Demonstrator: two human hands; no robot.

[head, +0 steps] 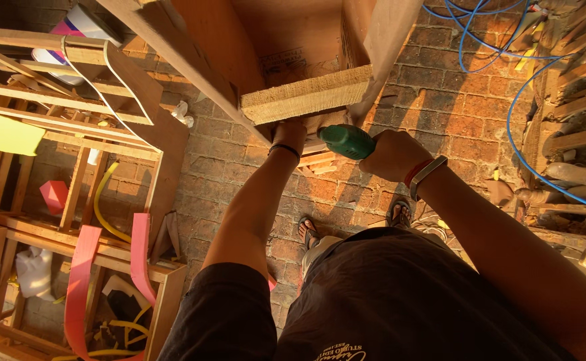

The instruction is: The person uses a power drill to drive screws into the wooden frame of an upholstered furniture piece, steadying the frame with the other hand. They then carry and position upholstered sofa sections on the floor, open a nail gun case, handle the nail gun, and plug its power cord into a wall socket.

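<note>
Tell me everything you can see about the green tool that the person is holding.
The green tool looks like a handheld power tool with a rounded, glossy green plastic body; only this rear part shows. It lies roughly level, pointing toward the underside of the wooden frame. The right hand grips it from the right side, hiding its handle. Its front end is hidden behind the left hand, which presses on the wood. No cord or bit can be seen.

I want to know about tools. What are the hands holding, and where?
Right hand grips the green power tool by its rear body. Left hand presses under the rough wooden block.
</note>
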